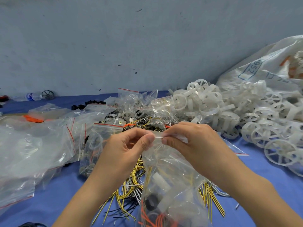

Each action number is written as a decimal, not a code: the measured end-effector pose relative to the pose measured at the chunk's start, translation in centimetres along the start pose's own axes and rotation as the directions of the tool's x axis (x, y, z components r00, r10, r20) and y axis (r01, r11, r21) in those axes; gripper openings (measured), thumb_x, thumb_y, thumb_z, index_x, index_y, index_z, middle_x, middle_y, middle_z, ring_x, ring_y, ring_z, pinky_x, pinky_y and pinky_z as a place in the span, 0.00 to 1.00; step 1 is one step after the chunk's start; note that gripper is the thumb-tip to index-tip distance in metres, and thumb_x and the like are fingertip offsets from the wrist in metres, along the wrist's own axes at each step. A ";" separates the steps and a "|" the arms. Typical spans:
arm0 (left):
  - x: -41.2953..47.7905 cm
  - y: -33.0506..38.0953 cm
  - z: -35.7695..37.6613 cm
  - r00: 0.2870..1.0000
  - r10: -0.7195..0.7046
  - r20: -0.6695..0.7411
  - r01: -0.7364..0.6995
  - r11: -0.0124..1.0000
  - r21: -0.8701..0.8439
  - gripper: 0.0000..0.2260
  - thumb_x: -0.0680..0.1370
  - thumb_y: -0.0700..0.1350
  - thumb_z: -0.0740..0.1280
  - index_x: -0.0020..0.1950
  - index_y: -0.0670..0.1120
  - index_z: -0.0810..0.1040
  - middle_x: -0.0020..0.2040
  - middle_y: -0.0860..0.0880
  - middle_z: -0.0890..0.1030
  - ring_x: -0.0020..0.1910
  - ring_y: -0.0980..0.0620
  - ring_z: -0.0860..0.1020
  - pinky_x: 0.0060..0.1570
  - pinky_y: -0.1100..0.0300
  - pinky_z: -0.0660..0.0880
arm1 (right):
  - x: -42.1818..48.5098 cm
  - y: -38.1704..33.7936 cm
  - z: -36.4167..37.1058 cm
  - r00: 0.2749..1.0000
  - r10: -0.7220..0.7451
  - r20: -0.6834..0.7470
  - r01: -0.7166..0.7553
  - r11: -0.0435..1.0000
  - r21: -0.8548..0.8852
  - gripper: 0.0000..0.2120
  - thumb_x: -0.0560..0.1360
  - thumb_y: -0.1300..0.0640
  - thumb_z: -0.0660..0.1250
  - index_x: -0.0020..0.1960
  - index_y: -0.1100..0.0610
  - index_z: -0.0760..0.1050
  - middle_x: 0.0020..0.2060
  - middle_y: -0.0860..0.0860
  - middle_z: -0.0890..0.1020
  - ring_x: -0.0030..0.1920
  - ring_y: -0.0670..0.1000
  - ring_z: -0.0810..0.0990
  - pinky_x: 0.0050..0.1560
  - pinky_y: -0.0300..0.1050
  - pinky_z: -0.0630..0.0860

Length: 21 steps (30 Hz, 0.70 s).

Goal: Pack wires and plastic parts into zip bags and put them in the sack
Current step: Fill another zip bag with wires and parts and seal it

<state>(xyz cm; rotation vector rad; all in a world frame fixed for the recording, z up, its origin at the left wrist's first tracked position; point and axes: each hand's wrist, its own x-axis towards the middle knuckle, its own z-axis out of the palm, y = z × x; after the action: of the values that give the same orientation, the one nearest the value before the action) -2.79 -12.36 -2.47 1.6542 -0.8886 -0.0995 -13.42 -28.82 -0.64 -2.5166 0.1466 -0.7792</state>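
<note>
The fingers (147, 140) of the left hand (124, 149) and right hand (193, 145) pinch the top strip of the clear plastic zip bag (165, 185) of wires (157, 218) at 6 o'clock, so it is likely being zipped, and next it should go in the white woven sack (262, 68) at 2 o'clock.

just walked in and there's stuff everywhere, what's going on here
A person is packing parts. The left hand and right hand pinch the top strip of a clear zip bag that holds orange wires and a black part. Loose yellow wires lie under it on the blue table. White plastic wheels are piled to the right, by the white sack.
</note>
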 end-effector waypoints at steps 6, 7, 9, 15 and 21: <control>0.1 -0.1 -0.9 1.000 -0.010 -0.019 0.011 0.998 0.068 0.09 0.75 0.58 0.70 0.47 0.55 0.83 0.43 0.50 0.85 0.44 0.49 0.83 0.50 0.43 0.79 | 0.1 0.7 -0.9 0.999 0.051 0.011 -0.051 0.999 -0.001 0.07 0.75 0.45 0.69 0.47 0.45 0.83 0.45 0.42 0.84 0.49 0.47 0.80 0.52 0.49 0.74; 0.1 0.0 -1.1 1.000 -0.009 -0.021 0.011 0.997 0.078 0.09 0.74 0.59 0.69 0.47 0.56 0.83 0.44 0.51 0.85 0.44 0.50 0.83 0.50 0.45 0.80 | 0.1 0.8 -1.0 0.998 0.057 0.014 -0.057 0.998 0.003 0.07 0.75 0.45 0.69 0.48 0.46 0.83 0.45 0.42 0.84 0.49 0.47 0.80 0.52 0.50 0.74; 0.1 0.0 -1.3 1.000 -0.012 -0.013 0.013 0.996 0.088 0.08 0.75 0.60 0.69 0.47 0.58 0.82 0.44 0.53 0.85 0.43 0.52 0.83 0.49 0.49 0.81 | 0.0 0.8 -1.1 0.999 0.051 0.012 -0.051 0.999 -0.002 0.08 0.75 0.44 0.68 0.48 0.46 0.83 0.45 0.42 0.84 0.50 0.47 0.79 0.53 0.50 0.74; -0.1 0.4 -0.8 0.989 -0.044 0.144 0.045 0.999 -0.003 0.07 0.72 0.54 0.72 0.46 0.53 0.84 0.45 0.54 0.86 0.45 0.57 0.84 0.43 0.69 0.76 | 0.1 0.0 -0.9 0.999 -0.025 0.021 0.025 0.999 -0.032 0.08 0.75 0.44 0.68 0.49 0.45 0.83 0.44 0.41 0.83 0.48 0.47 0.77 0.53 0.50 0.71; 0.0 0.3 -0.7 0.987 -0.027 0.157 0.032 0.999 -0.031 0.07 0.72 0.53 0.70 0.46 0.53 0.84 0.46 0.57 0.86 0.48 0.61 0.83 0.44 0.74 0.74 | 0.0 -0.2 -0.9 0.998 -0.041 0.044 0.044 0.997 -0.071 0.09 0.75 0.41 0.65 0.49 0.42 0.81 0.45 0.39 0.81 0.48 0.43 0.74 0.55 0.46 0.65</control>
<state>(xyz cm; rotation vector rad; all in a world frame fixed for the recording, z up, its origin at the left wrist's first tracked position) -2.61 -11.79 -1.96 1.6451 -0.9753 -0.2665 -13.92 -29.05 0.11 -2.6096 0.1089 -0.7495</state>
